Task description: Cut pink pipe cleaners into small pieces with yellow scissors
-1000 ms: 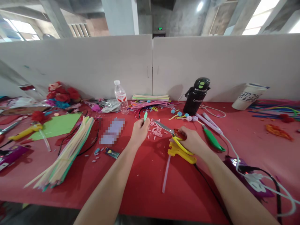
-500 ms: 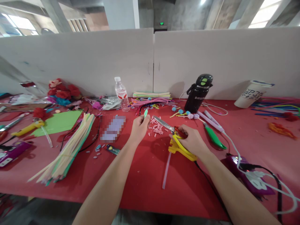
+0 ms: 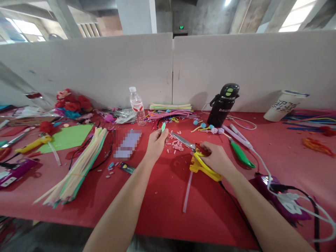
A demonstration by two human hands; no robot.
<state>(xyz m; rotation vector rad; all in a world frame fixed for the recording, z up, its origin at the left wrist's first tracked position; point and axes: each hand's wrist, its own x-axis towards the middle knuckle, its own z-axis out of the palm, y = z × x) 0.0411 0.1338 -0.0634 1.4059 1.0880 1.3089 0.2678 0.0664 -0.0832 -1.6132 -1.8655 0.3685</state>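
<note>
My left hand (image 3: 156,144) is closed in a pinch on a small light green piece (image 3: 163,127), which sticks up past the thumb. In my right hand (image 3: 215,156) is a pair of scissors (image 3: 183,140), with the blades pointing left toward the left fingertips and apart from the green piece. Cut pink pieces (image 3: 177,146) lie scattered on the table between the two hands. Just below the right hand a yellow hot glue gun (image 3: 207,170) lies on the table, with a translucent glue stick (image 3: 187,192) poking out toward me. The right hand partly covers the scissor handles.
A bundle of pale fuzzy strips (image 3: 78,168) and a pixelated flat object (image 3: 127,144) lie left. Behind stand a plastic bottle (image 3: 137,106) and black flask (image 3: 222,106). A green-handled tool (image 3: 241,154) and a purple power strip (image 3: 283,201) with cables lie right.
The whole view has shifted very slightly. Both hands keep nearly the same pose, with the green piece and the scissors still held.
</note>
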